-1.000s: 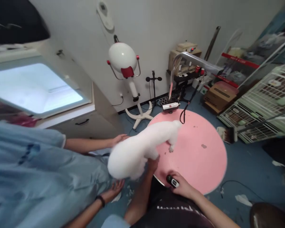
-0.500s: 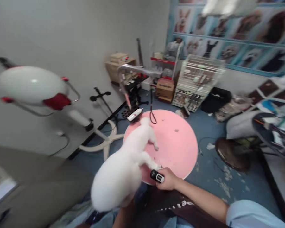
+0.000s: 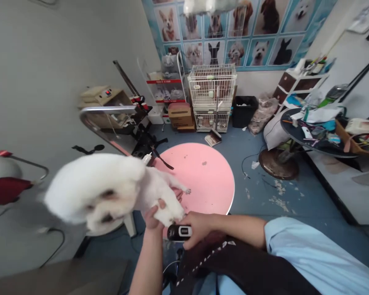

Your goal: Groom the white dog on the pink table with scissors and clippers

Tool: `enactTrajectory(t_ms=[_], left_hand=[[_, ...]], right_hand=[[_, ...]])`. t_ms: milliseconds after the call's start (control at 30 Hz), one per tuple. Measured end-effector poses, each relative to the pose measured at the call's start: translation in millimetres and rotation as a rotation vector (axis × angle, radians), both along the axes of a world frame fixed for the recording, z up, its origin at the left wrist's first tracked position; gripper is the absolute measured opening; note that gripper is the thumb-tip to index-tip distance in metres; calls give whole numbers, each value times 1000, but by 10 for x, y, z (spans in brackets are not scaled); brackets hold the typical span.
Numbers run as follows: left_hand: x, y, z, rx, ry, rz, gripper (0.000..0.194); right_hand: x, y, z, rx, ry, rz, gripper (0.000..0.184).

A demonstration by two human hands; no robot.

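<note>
Left hand (image 3: 153, 217) clasps fluffy-headed white dog (image 3: 92, 184) by a foreleg (image 3: 171, 206); right hand (image 3: 199, 226) grips black clippers (image 3: 178, 232).

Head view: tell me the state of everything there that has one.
White dog: on the pink table, one front leg held
Left hand: closed around that leg
Right hand: closed around the black clipper
Black clipper: at the paw; on or off, cannot tell
Pink table: level, marked with grey patches
Black strap: hanging loose
Black bin: open-topped
Cages: stacked; doors unclear
</note>
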State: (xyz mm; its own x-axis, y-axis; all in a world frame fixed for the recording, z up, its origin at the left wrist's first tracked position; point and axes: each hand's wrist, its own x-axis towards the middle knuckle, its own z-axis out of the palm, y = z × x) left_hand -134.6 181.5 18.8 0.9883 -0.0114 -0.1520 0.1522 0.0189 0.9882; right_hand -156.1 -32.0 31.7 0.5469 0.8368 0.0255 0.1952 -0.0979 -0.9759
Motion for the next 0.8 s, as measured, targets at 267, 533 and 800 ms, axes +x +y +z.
enactTrajectory(t_ms=[267, 533, 800], left_hand=[[-68, -775, 1393, -975, 39, 305, 32], [90, -1153, 2083, -894, 43, 496, 39], [123, -1233, 2298, -839, -156, 594, 40]], right_hand=[[88, -267, -280, 195, 394, -22, 45], [365, -722, -904, 526, 886, -401, 59], [594, -740, -1191, 247, 555, -536, 46]])
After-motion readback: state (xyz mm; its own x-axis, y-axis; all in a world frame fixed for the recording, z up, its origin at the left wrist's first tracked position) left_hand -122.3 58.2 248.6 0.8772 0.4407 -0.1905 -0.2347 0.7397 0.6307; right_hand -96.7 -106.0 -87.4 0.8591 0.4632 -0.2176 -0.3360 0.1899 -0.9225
